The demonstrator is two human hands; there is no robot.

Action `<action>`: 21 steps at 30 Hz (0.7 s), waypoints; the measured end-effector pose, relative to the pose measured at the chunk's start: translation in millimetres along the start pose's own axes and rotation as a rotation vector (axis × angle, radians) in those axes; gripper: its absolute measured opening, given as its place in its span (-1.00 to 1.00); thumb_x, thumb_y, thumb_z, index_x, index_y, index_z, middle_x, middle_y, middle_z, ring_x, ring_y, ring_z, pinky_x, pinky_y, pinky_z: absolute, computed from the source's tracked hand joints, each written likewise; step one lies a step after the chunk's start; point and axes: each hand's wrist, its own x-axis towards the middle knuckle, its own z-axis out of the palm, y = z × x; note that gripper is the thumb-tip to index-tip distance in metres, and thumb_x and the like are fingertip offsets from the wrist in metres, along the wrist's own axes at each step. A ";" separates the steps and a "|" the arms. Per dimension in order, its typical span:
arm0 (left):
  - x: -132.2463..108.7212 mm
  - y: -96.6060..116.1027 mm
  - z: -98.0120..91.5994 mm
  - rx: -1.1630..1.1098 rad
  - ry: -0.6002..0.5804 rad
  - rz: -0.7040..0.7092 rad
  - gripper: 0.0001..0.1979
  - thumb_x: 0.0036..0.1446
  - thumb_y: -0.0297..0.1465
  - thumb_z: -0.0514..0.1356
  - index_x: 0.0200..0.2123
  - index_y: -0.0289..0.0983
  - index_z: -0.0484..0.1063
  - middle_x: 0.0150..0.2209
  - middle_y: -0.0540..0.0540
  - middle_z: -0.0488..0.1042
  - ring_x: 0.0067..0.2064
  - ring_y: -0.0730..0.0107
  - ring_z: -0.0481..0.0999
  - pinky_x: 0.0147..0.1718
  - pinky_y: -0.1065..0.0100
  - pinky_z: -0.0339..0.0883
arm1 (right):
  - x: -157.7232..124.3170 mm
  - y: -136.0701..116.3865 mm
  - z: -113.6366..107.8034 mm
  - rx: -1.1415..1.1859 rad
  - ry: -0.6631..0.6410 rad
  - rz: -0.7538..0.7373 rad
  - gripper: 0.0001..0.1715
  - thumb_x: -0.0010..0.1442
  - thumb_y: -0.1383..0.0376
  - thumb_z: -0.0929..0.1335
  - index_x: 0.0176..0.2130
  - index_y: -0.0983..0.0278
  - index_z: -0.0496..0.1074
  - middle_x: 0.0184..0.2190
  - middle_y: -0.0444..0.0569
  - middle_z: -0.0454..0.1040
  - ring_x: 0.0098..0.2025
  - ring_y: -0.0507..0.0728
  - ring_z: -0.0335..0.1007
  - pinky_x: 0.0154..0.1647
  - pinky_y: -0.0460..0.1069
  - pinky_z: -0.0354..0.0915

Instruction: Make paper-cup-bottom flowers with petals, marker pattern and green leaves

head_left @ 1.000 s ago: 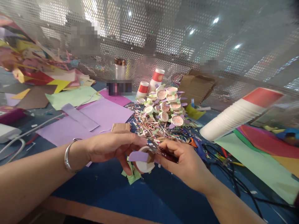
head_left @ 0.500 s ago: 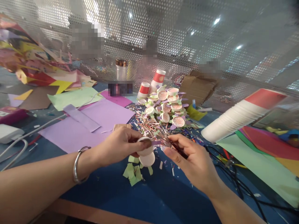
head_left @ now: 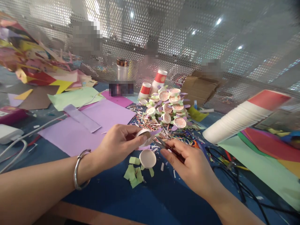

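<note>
Behind everything I see a grey screen (head_left: 178, 40) full of holes, and in front of it a blue table (head_left: 150, 200), where a heap of paper discs (head_left: 167, 107) with green and purple tabs will serve as my marker. Left of the heap lies a purple sheet (head_left: 112, 115) with a folded strip on it; well to its right, a tall stack of cups (head_left: 236, 115) leans over at a slant. Behind the heap, toward the right, is a piece of cardboard (head_left: 198, 89). On the near side of the heap are the person's two bare hands. The right hand (head_left: 192, 162), nearer and a little right of the heap, has its fingers closed round the handles of a pair of scissors (head_left: 161, 143). The left hand (head_left: 118, 142), nearer and to the heap's left, pinches a white disc (head_left: 143, 133) between thumb and fingers, just in front of the heap. A purple tab (head_left: 156, 131) sticks out from that disc toward the blades; whether they touch it I cannot tell. Nearer than the heap, another disc (head_left: 147, 158) lies on the table, with green scraps (head_left: 136, 175) beside it.
</note>
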 end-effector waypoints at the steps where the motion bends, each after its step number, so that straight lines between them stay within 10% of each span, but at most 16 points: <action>1: -0.5 0.6 0.5 0.011 0.001 0.013 -0.57 0.30 -0.11 0.13 -0.52 -0.27 0.32 -0.55 0.07 0.21 -0.50 0.51 0.20 -0.55 0.43 0.06 | 0.1 -0.3 -0.2 -0.003 0.002 -0.003 -0.65 0.40 0.03 0.29 -0.19 0.22 0.48 -0.34 -0.08 0.60 -0.36 0.10 0.49 -0.44 -0.06 0.27; 21: -6.2 9.4 3.6 0.136 0.061 0.133 -0.49 0.34 -0.16 0.14 -0.61 -0.26 0.15 -0.55 0.08 0.09 -0.46 0.49 0.06 -0.47 0.33 -0.03 | 0.6 -4.4 1.2 -0.009 0.004 -0.013 -0.58 0.43 0.02 0.27 -0.35 0.24 0.39 -0.39 -0.08 0.56 -0.40 0.08 0.44 -0.45 -0.04 0.20</action>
